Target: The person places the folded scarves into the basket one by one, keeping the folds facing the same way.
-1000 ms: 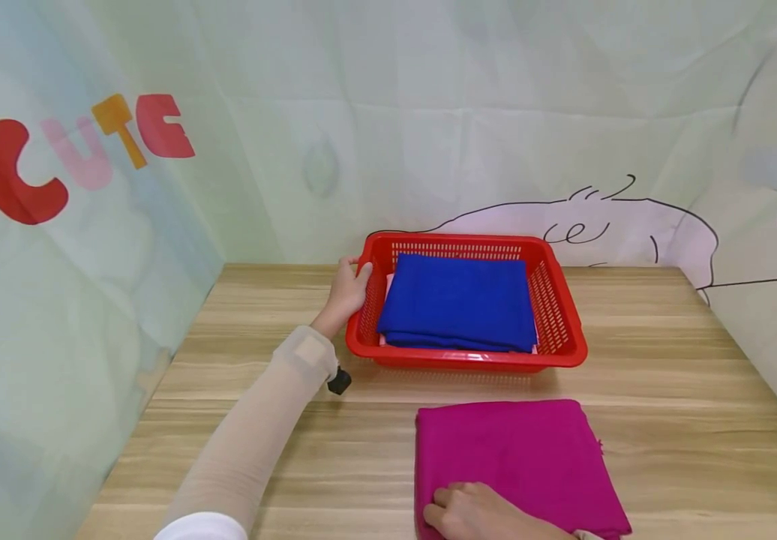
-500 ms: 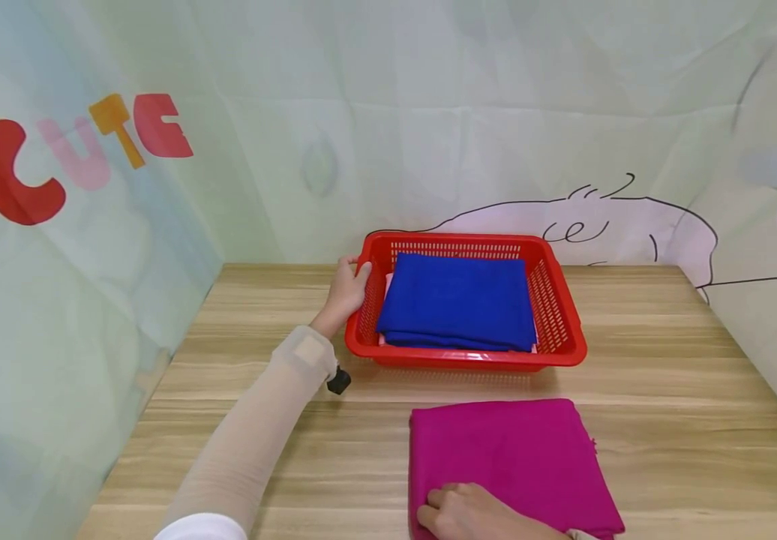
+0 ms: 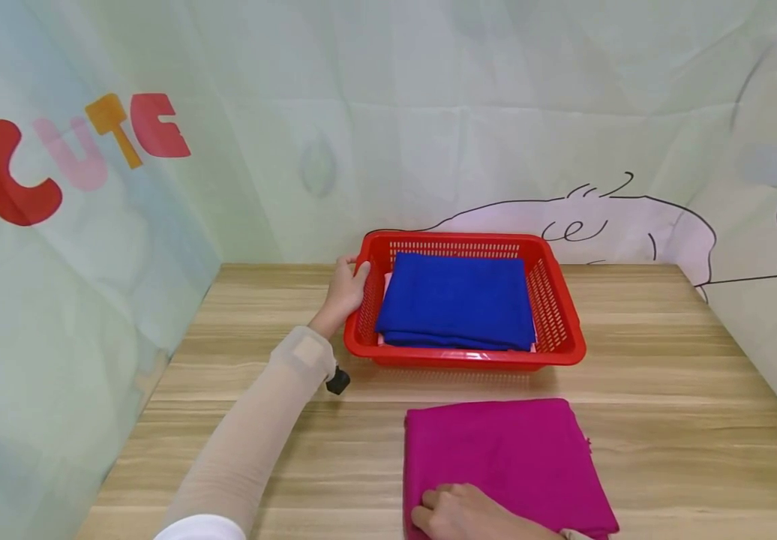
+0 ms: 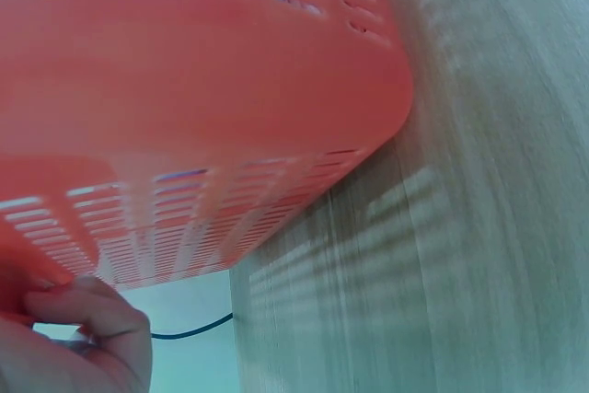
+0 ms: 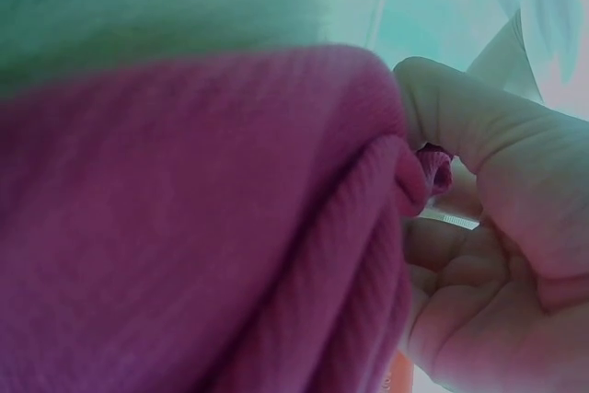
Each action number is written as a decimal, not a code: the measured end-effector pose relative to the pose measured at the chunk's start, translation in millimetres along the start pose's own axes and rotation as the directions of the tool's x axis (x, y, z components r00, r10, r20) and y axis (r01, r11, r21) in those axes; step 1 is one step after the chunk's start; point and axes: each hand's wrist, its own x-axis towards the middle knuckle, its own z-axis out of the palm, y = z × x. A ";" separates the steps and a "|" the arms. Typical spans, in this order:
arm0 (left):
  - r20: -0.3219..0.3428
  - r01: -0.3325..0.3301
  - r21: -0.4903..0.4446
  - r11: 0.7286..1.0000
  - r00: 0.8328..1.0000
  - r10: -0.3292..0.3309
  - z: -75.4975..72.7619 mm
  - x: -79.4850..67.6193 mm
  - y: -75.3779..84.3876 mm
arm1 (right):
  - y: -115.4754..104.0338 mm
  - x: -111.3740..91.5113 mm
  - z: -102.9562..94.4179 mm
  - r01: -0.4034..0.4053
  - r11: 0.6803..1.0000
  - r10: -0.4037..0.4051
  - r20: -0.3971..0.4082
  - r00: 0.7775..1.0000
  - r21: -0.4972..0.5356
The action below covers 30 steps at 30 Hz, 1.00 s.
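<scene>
At the left end of a red plastic basket point(image 3: 469, 358), my left hand point(image 3: 348, 289) grips the rim, thumb on top. The left wrist view shows curled fingers point(image 4: 115, 324) at the slotted wall. Inside the basket lies a folded blue cloth point(image 3: 459, 300), with pink fabric point(image 3: 388, 285) peeking out from beneath it. Nearer the front, a folded magenta cloth point(image 3: 510, 457) lies on the table under my right hand point(image 3: 463, 514). Seen from the right wrist, thumb and fingers pinch the layered, ribbed edge of this cloth at its left side.
The wood-grain table point(image 3: 685, 420) reaches back to a printed fabric backdrop point(image 3: 280, 150). More backdrop runs along the left and right sides. A small black device point(image 3: 338, 380) sticks out at the left wrist.
The magenta cloth and my right hand have shifted slightly to the left. My left hand keeps its hold on the basket, which stays nearly in place.
</scene>
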 end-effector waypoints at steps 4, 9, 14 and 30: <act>0.005 -0.003 -0.003 1.000 1.000 0.003 -0.4 -0.3 0.6 | -1.0 1.5 0.8 0.011 1.000 -0.011 -0.020 1.000 -0.010; 0.018 0.000 -0.020 1.000 1.000 0.001 -1.2 -1.5 1.6 | -2.0 3.0 1.4 0.020 1.000 -0.020 -0.038 0.999 -0.016; 0.013 0.007 -0.027 1.000 1.000 -0.006 -1.2 -1.6 1.9 | -2.9 4.1 1.5 0.033 0.999 -0.035 -0.050 0.998 -0.043; 0.005 0.002 -0.018 1.000 1.000 -0.002 -0.7 -1.9 2.8 | -3.3 7.5 6.1 0.086 0.990 -0.097 -0.094 0.991 -0.113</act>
